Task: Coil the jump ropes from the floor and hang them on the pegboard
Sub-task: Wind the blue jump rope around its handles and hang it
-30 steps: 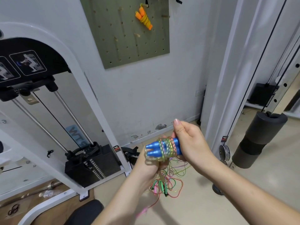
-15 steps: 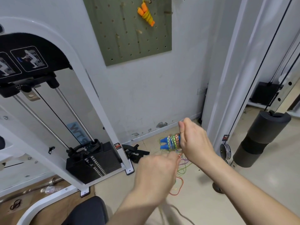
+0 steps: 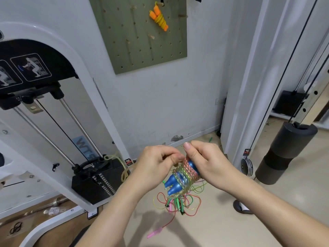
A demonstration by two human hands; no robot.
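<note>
Overhead, the green pegboard (image 3: 138, 43) carries a coiled orange jump rope (image 3: 159, 18); a tangle of thin ropes (image 3: 178, 204) lies on the floor (image 3: 222, 229). Both hands are closed: the right hand (image 3: 208, 163) grips the blue-handled jump rope (image 3: 175, 182), handles slanting down-left, while the left hand (image 3: 153, 168) pinches its glittery cord wound round them.

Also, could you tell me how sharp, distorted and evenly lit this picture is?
Head view: the wide lens bows the white machine frame; the left hand, right hand and blue-handled rope look sharp; light is soft and even, with faint arm shadows on the floor.
</note>
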